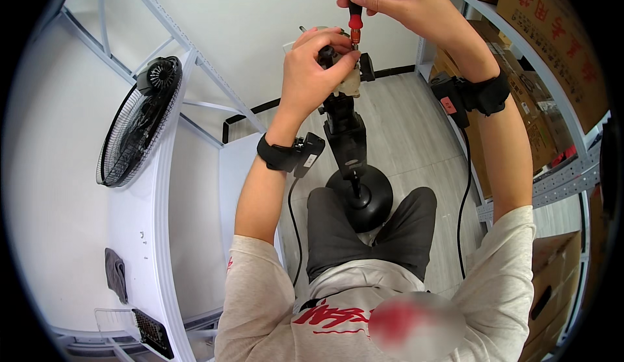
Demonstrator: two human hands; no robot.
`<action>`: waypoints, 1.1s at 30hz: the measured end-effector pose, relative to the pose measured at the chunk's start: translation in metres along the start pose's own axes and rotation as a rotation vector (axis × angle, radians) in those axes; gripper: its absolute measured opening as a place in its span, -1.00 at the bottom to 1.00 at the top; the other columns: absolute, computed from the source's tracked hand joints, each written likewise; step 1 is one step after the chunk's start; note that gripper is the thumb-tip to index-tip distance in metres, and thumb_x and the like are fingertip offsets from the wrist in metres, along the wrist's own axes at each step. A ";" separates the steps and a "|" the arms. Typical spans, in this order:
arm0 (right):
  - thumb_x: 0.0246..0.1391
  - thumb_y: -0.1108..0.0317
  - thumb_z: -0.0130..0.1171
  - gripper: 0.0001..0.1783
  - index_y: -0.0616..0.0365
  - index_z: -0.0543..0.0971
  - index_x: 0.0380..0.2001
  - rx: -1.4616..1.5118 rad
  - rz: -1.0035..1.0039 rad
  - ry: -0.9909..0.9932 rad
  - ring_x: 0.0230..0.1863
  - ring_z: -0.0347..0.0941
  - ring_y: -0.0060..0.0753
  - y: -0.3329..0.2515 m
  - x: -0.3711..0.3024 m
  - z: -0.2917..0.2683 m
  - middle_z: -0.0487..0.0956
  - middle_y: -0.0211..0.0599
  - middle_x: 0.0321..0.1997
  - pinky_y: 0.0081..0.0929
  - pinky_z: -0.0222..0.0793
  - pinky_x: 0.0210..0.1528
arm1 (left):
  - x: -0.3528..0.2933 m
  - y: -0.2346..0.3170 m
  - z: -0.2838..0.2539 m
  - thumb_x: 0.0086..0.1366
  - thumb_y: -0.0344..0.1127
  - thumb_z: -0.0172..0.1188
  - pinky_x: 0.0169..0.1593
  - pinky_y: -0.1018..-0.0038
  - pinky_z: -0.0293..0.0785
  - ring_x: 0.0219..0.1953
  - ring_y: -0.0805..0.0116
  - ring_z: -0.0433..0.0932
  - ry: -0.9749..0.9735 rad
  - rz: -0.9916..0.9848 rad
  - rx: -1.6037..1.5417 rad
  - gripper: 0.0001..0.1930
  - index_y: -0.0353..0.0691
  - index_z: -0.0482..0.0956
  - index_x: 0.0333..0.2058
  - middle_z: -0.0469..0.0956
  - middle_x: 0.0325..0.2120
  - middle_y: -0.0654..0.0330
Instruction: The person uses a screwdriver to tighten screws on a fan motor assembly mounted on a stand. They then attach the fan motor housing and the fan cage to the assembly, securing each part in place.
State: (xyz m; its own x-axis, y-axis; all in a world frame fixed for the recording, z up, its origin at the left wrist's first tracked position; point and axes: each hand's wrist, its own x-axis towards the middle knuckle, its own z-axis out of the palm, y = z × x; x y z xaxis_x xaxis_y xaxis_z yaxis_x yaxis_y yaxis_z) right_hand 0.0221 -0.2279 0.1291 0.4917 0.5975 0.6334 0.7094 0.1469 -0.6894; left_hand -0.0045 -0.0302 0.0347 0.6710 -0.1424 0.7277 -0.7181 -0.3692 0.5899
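A red and black screwdriver [355,3] stands upright at the top of the view, its handle pinched between the thumb and fingers of my right hand [396,1]. Its tip points down at the motor head of a pedestal fan [350,83], which is partly covered by my left hand [315,63]. My left fingers and thumb are closed around the motor head, close beside the screwdriver's tip; what the tip touches is hidden. Below the motor runs the black fan stand [346,141], set on a round black base [380,196] between my legs.
On the white shelf [140,209] at left lie a black fan with its wire cage [140,121], several small metal pieces [143,236], a grey cloth [115,275] and a black slotted part [153,333]. Cardboard boxes [552,43] fill the right rack. A cable [467,193] hangs from my right wrist device.
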 end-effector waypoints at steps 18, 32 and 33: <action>0.17 0.48 0.28 -0.31 0.00 0.31 0.36 -0.279 0.059 0.072 -0.17 0.50 -0.57 -0.023 -0.001 0.011 0.59 -0.35 -0.19 -0.49 0.48 -0.10 | -0.001 0.000 -0.003 0.13 -0.43 0.37 0.01 0.46 0.46 -0.20 0.42 0.58 -0.036 0.055 0.073 -0.78 -0.36 0.62 -0.24 0.66 -0.27 0.17; 0.18 0.54 0.23 -0.29 -0.01 0.27 0.38 -0.125 0.089 0.075 -0.19 0.49 -0.55 -0.019 -0.002 0.011 0.57 -0.36 -0.27 -0.49 0.45 -0.14 | -0.002 -0.002 -0.004 0.12 -0.45 0.38 0.01 0.45 0.47 -0.17 0.41 0.59 -0.034 0.026 0.050 -0.78 -0.36 0.63 -0.24 0.65 -0.25 0.16; 0.18 0.53 0.24 -0.28 -0.01 0.27 0.37 -0.193 0.073 0.076 -0.21 0.48 -0.55 -0.019 -0.002 0.011 0.56 -0.37 -0.28 -0.49 0.45 -0.15 | -0.002 -0.001 -0.004 0.12 -0.45 0.38 0.00 0.45 0.47 -0.18 0.41 0.59 -0.038 0.028 0.056 -0.78 -0.36 0.63 -0.24 0.65 -0.25 0.16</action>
State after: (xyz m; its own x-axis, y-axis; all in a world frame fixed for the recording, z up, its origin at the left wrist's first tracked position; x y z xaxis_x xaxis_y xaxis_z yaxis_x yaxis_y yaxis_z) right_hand 0.0019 -0.2236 0.1370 0.5766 0.5391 0.6139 0.7505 -0.0525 -0.6588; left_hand -0.0055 -0.0261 0.0341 0.6582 -0.1876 0.7291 -0.7259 -0.4151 0.5484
